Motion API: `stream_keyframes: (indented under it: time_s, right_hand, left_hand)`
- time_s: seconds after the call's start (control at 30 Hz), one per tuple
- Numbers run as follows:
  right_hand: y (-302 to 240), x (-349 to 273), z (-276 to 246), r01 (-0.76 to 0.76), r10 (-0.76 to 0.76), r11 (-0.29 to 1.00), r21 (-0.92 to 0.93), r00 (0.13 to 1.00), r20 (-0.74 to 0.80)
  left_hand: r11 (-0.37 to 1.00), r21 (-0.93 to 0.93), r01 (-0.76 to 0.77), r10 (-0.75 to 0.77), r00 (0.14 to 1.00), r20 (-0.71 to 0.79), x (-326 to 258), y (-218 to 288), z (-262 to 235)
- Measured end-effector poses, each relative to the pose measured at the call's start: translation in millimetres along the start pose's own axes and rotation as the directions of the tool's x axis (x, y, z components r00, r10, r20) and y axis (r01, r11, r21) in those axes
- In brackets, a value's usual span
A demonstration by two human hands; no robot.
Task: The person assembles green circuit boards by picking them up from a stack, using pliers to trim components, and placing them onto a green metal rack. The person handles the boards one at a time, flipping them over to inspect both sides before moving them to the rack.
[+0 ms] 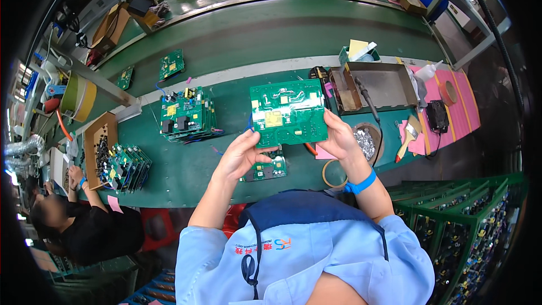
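Note:
Between my two hands a green circuit board is held up over the bench, its face with yellow patches and shiny solder showing. My left hand pinches its lower left corner between thumb and fingers. At its lower right edge my right hand grips it. Below it on the bench lies another circuit board, partly hidden by the held board and my left hand. To the left stands a stack of circuit boards carrying black and yellow components.
A soldering iron leans across a brown metal tray at right. Nearby are a bowl of silvery scraps, a tape roll and a brush. A person works at far left beside a cardboard box. Green racks stand right.

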State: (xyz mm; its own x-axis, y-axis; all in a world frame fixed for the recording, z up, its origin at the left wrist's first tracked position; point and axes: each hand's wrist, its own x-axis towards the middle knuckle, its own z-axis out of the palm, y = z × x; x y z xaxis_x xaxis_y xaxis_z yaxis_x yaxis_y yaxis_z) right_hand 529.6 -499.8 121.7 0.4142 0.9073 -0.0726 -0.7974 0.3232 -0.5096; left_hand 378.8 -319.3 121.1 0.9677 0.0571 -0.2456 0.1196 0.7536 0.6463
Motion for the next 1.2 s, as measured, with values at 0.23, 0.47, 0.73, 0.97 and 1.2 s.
stream_keyframes:
  time_s: [0.23, 0.47, 0.73, 0.97, 1.2]
  right_hand:
    - [-6.7, 0.5, 0.0, 0.026, -0.059, 0.837, -0.546, 0.997, -0.043]
    - [-3.0, -3.2, 26.7, 0.357, -0.342, -0.161, -0.920, 0.855, 0.391]
    - [3.1, -7.5, 36.6, 0.564, -0.110, -0.651, -0.508, 0.592, 0.798]
    - [17.0, 0.7, 10.3, 0.400, -0.286, -0.709, -0.581, 0.590, 0.755]
    - [28.0, 8.8, -0.6, 0.322, -0.418, -0.626, -0.711, 0.631, 0.654]
  left_hand:
    - [0.933, 0.359, -0.011, 0.040, 0.997, -0.072, -2.2, 9.5, -3.0]
    - [0.383, 0.917, -0.110, 0.462, 0.882, -0.087, -5.2, 8.2, -12.1]
    - [0.994, -0.046, -0.097, 0.096, 0.995, -0.039, -12.8, 11.8, -23.3]
    - [0.919, 0.285, -0.271, 0.346, 0.902, -0.259, -19.0, 3.6, -13.0]
    - [0.873, 0.385, -0.300, 0.425, 0.856, -0.295, -35.3, 2.5, -0.6]
